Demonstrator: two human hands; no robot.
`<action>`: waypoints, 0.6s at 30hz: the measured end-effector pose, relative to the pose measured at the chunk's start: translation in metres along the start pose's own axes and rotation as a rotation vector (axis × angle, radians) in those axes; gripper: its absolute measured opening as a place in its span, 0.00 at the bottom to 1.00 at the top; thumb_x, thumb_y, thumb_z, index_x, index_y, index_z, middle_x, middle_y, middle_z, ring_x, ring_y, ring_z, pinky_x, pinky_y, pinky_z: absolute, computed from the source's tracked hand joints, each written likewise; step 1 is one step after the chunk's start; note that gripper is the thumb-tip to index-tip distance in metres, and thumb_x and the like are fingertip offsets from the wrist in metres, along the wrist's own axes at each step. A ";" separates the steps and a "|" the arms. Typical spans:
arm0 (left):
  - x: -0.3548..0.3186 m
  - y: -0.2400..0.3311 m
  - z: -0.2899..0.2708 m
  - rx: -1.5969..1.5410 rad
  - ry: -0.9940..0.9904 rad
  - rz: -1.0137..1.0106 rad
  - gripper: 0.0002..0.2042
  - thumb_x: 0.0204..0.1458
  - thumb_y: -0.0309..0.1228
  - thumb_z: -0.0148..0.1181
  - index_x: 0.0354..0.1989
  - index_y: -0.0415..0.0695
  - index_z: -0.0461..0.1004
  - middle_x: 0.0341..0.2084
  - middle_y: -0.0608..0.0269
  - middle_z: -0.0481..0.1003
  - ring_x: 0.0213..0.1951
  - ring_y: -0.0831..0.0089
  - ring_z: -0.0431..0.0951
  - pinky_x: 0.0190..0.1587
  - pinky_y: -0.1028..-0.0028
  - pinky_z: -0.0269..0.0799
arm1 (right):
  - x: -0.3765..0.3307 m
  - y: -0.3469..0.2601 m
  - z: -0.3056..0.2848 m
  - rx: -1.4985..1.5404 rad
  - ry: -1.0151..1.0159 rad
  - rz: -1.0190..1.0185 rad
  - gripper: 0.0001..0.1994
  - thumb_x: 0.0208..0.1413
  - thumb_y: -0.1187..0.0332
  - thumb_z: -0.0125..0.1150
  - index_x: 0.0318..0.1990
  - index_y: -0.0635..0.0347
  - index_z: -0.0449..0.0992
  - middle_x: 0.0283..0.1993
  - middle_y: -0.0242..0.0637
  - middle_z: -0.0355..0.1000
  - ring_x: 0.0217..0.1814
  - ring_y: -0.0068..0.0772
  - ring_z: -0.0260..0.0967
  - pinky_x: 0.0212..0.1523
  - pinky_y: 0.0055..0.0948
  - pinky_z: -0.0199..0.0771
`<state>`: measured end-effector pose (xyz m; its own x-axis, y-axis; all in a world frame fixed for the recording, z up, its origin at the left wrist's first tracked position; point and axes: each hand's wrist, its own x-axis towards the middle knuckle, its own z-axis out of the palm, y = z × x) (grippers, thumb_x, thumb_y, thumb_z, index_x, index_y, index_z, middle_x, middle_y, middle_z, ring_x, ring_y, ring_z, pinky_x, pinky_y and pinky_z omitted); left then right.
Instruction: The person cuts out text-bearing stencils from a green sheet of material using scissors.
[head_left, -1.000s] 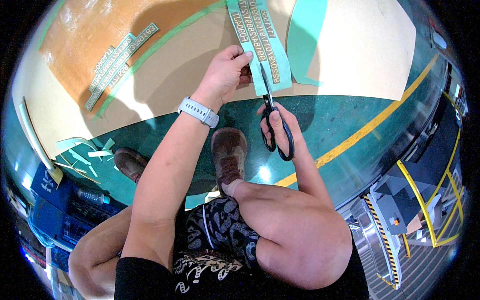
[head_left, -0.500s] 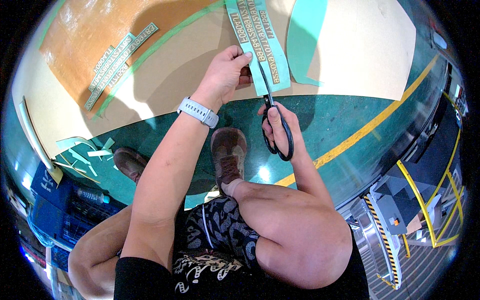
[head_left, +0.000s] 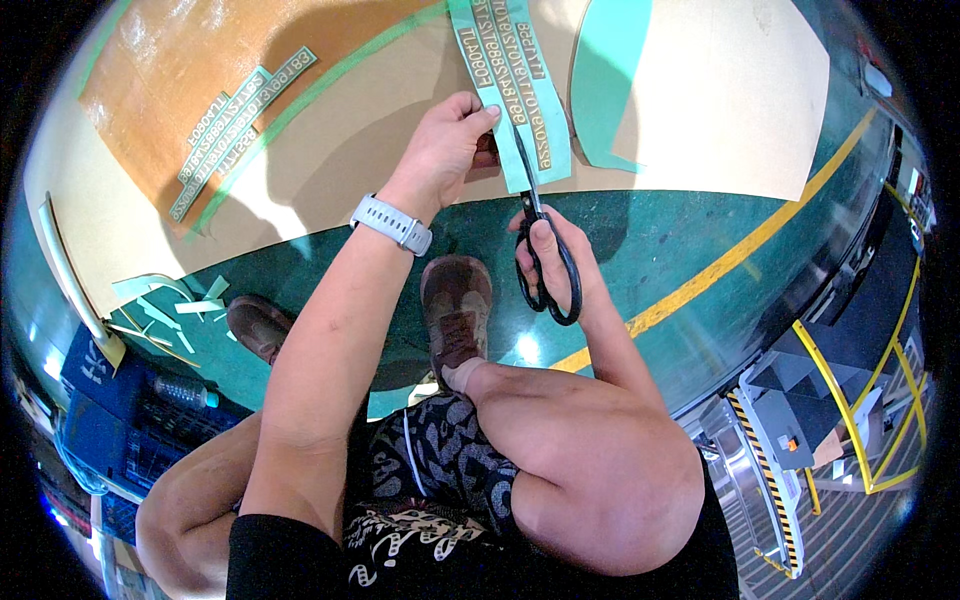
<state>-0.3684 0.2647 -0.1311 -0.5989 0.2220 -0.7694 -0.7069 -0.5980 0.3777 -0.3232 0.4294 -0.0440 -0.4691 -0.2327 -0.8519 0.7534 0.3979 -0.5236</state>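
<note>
My left hand (head_left: 455, 140) pinches the left edge of a light green stencil sheet (head_left: 547, 118) covered in rows of cut-out characters. In my right hand (head_left: 560, 260) is a pair of black-handled scissors (head_left: 530, 203), my fingers through the loops. The scissor blades point away from me and lie in the sheet's near end, running up between two rows of characters. The sheet's far end passes out of the picture at the top. Further left, several cut stencil strips (head_left: 245, 130) lie on an orange-brown surface.
A large tan board (head_left: 390, 60) with green tape spreads ahead of me. Green scraps (head_left: 185, 307) lie on the green floor at left, near a blue crate (head_left: 165, 430). A yellow floor line (head_left: 720, 265) and yellow railing (head_left: 835, 375) are to the right.
The scissors and my right hand have shifted slightly left, and the sheet's near end has moved left with them. My left hand keeps its pinch.
</note>
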 end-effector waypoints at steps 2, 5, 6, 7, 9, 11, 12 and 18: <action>0.000 0.000 0.000 0.008 -0.005 -0.009 0.06 0.59 0.31 0.48 0.37 0.42 0.67 0.32 0.64 0.74 0.34 0.73 0.77 0.39 0.69 0.76 | -0.002 -0.001 -0.003 0.012 -0.015 0.027 0.25 0.55 0.41 0.48 0.39 0.58 0.67 0.18 0.26 0.60 0.16 0.18 0.57 0.16 0.19 0.59; -0.001 0.001 -0.001 0.012 -0.006 0.011 0.06 0.59 0.31 0.48 0.37 0.42 0.67 0.32 0.63 0.74 0.34 0.73 0.77 0.39 0.69 0.76 | -0.004 -0.001 -0.005 -0.011 -0.041 -0.018 0.25 0.56 0.42 0.47 0.40 0.57 0.67 0.18 0.27 0.60 0.16 0.18 0.57 0.16 0.20 0.59; 0.000 -0.001 -0.001 0.011 -0.004 0.020 0.06 0.59 0.31 0.48 0.37 0.42 0.67 0.32 0.63 0.74 0.33 0.73 0.76 0.39 0.68 0.76 | -0.004 0.000 -0.006 -0.020 -0.046 -0.024 0.24 0.56 0.42 0.47 0.40 0.57 0.67 0.18 0.27 0.60 0.16 0.18 0.57 0.16 0.20 0.60; 0.000 -0.001 -0.001 0.010 -0.003 0.027 0.06 0.59 0.31 0.48 0.37 0.41 0.67 0.32 0.63 0.74 0.33 0.73 0.76 0.39 0.68 0.76 | -0.005 0.001 -0.007 -0.030 -0.051 -0.029 0.24 0.57 0.42 0.47 0.40 0.57 0.67 0.19 0.27 0.60 0.16 0.18 0.57 0.16 0.20 0.60; 0.001 -0.001 -0.003 0.012 -0.005 0.013 0.06 0.58 0.31 0.48 0.37 0.41 0.67 0.32 0.63 0.74 0.33 0.73 0.76 0.39 0.68 0.76 | -0.006 0.002 -0.007 -0.036 -0.059 -0.022 0.24 0.57 0.43 0.46 0.41 0.57 0.66 0.19 0.27 0.60 0.16 0.18 0.57 0.16 0.20 0.60; 0.000 -0.001 -0.004 0.024 -0.006 0.002 0.06 0.58 0.31 0.48 0.37 0.41 0.67 0.32 0.63 0.74 0.33 0.73 0.76 0.39 0.69 0.76 | -0.006 0.003 -0.007 -0.028 -0.066 0.002 0.23 0.58 0.44 0.46 0.41 0.57 0.66 0.19 0.27 0.60 0.17 0.18 0.57 0.17 0.20 0.60; 0.000 -0.001 -0.005 0.034 -0.004 0.000 0.06 0.58 0.31 0.48 0.37 0.41 0.67 0.32 0.63 0.74 0.33 0.73 0.76 0.39 0.69 0.76 | -0.006 0.004 -0.006 -0.022 -0.066 0.000 0.23 0.58 0.44 0.46 0.41 0.57 0.66 0.19 0.27 0.60 0.17 0.18 0.57 0.17 0.20 0.60; -0.001 0.000 -0.004 0.038 -0.018 -0.007 0.06 0.59 0.31 0.48 0.38 0.42 0.67 0.32 0.64 0.74 0.34 0.74 0.76 0.38 0.68 0.76 | -0.011 0.006 -0.005 -0.008 -0.067 -0.014 0.23 0.58 0.43 0.46 0.41 0.57 0.66 0.19 0.27 0.60 0.17 0.18 0.58 0.18 0.19 0.61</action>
<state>-0.3663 0.2615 -0.1329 -0.6003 0.2404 -0.7628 -0.7248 -0.5666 0.3919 -0.3159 0.4389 -0.0380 -0.4476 -0.2971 -0.8434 0.7428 0.4016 -0.5357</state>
